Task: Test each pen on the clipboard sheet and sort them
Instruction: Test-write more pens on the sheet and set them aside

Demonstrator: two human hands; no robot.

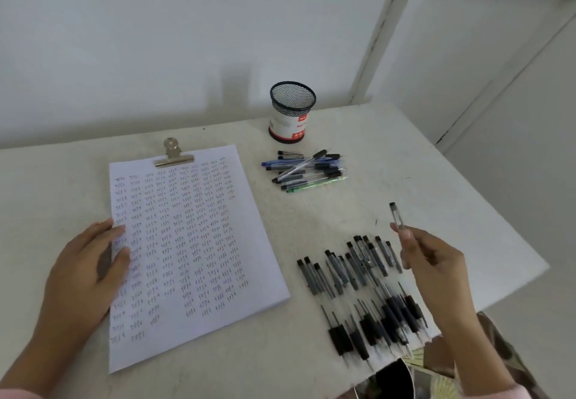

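Head view showed the left hand [90, 261] lying flat on the left edge of the sheet [199, 242], fingers straight and close together, pressing the paper down. The right hand [436, 261] was raised above the right side of the table [405, 164] and pinched one pen [396, 216] by its lower end between thumb and fingers, the pen almost upright. Below this hand a row of pens [358, 280] lay near the front right corner, some reaching the table edge. A smaller pile of pens [307, 171] lay toward the back edge, just before a mesh cup [291, 111]. The sheet was nearly full of marks, with free space only at its lower right. I think the pinch was thin, so the pen could slip into the row, and tested and untested pens would mix. The wrist could also push the nearest pens over the edge.
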